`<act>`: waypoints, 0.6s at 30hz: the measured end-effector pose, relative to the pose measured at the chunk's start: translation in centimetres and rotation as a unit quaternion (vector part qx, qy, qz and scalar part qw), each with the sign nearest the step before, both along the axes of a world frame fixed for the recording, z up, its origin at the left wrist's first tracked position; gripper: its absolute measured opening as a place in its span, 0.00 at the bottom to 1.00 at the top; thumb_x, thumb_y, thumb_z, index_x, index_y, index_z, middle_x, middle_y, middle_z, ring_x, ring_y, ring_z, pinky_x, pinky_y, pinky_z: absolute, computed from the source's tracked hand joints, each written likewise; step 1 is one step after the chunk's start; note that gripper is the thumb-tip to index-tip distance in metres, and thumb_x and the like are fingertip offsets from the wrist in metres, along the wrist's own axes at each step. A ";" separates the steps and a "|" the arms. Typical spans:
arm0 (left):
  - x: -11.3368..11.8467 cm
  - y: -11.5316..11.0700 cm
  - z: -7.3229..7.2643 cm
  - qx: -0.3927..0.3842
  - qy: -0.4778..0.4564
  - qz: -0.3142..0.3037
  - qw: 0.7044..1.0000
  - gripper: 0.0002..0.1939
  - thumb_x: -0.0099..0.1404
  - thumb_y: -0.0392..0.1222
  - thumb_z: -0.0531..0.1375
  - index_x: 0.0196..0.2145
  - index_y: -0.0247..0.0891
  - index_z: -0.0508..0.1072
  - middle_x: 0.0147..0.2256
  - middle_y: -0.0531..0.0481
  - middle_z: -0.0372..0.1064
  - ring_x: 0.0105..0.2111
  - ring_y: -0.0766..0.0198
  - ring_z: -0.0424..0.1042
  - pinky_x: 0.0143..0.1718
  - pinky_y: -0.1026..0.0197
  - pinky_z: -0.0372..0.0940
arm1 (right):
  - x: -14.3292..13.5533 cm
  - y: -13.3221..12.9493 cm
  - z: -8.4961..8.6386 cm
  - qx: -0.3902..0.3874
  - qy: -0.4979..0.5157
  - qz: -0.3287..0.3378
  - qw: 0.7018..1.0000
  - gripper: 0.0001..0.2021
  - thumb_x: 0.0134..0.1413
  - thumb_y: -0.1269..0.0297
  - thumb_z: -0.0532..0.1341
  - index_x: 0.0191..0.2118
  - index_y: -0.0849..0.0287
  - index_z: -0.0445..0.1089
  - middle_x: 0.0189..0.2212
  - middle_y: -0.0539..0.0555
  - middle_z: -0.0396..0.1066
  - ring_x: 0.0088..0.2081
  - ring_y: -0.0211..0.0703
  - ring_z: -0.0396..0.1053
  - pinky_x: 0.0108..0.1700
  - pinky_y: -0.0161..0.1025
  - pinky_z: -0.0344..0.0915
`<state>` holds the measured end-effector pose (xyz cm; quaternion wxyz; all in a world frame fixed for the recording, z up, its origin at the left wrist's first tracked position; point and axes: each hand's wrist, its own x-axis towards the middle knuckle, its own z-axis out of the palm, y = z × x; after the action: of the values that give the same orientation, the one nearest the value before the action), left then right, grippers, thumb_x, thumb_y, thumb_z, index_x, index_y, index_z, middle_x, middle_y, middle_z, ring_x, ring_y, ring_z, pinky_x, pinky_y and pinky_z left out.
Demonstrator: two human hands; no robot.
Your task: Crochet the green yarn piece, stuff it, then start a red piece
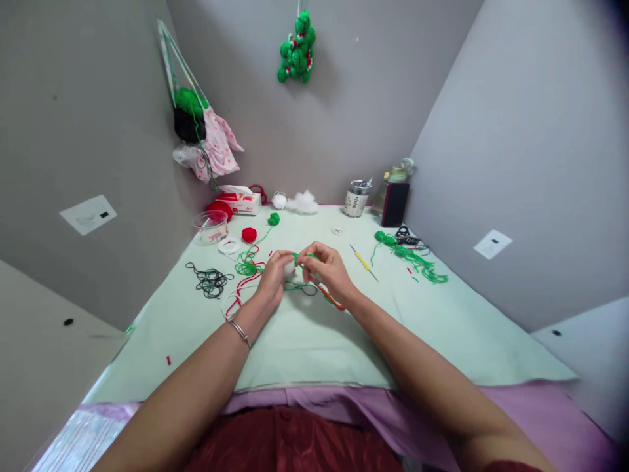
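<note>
While your left hand holds a white piece in its fingers, your right hand pinches green yarn above the desk.

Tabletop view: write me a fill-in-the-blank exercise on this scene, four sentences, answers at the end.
1. The bracelet circles the ____ wrist.
2. The yarn at the fingertips of the right hand is ____.
3. The hook lying beyond that hand has a ____ handle.
4. The green figure hangs against the ____.

Missing words: left; green; yellow; wall.
</note>
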<state>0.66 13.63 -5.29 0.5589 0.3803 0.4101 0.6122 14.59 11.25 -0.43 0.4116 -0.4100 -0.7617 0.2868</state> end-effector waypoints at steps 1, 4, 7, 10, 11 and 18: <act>0.0 0.0 0.0 -0.007 0.002 -0.006 1.000 0.18 0.71 0.46 0.61 0.54 0.36 0.71 0.52 0.42 0.72 0.46 0.56 0.75 0.46 0.48 0.73 | 0.1 0.2 -0.2 -0.004 0.002 -0.014 1.000 0.06 0.60 0.64 0.51 0.38 0.57 0.64 0.30 0.49 0.71 0.25 0.37 0.66 0.29 0.35 0.61; -0.1 -0.2 0.1 -0.024 0.009 -0.015 1.000 0.18 0.71 0.46 0.61 0.54 0.36 0.72 0.51 0.42 0.72 0.46 0.56 0.75 0.46 0.49 0.73 | 0.4 0.7 -0.6 0.001 -0.016 -0.053 0.998 0.07 0.54 0.67 0.56 0.40 0.56 0.64 0.31 0.48 0.69 0.26 0.37 0.62 0.31 0.35 0.58; -0.2 -0.4 0.1 -0.026 0.015 -0.008 1.000 0.18 0.71 0.46 0.61 0.54 0.35 0.71 0.52 0.42 0.72 0.46 0.56 0.75 0.46 0.48 0.73 | 0.5 0.9 -0.8 0.011 -0.051 -0.066 0.996 0.03 0.51 0.67 0.60 0.34 0.56 0.66 0.32 0.50 0.68 0.30 0.39 0.61 0.36 0.37 0.56; -0.2 -0.4 -0.1 -0.021 0.020 -0.001 1.000 0.17 0.71 0.46 0.61 0.53 0.35 0.72 0.51 0.42 0.72 0.46 0.56 0.75 0.46 0.49 0.73 | 0.4 0.8 -0.9 -0.001 -0.074 -0.065 0.995 0.03 0.52 0.65 0.60 0.31 0.56 0.66 0.28 0.49 0.67 0.31 0.40 0.60 0.37 0.38 0.54; -0.2 -0.4 -0.1 -0.019 0.021 0.000 1.000 0.17 0.71 0.46 0.61 0.53 0.35 0.72 0.50 0.43 0.72 0.45 0.57 0.75 0.45 0.50 0.74 | 0.3 0.7 -0.9 -0.010 -0.078 -0.065 0.995 0.04 0.53 0.64 0.60 0.30 0.56 0.66 0.26 0.48 0.66 0.30 0.40 0.59 0.36 0.37 0.53; 0.2 -1.0 0.9 0.005 -0.016 -0.045 0.999 0.10 0.70 0.44 0.62 0.43 0.34 0.73 0.39 0.49 0.72 0.34 0.64 0.73 0.35 0.59 0.72 | 0.6 1.4 -1.0 -0.086 -0.039 -0.078 0.993 0.09 0.52 0.59 0.57 0.25 0.57 0.65 0.19 0.45 0.60 0.25 0.37 0.57 0.30 0.35 0.52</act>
<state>0.85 12.59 -4.35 0.5903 0.3912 0.3802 0.5949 15.15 12.67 -1.40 0.3664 -0.5128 -0.7153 0.3018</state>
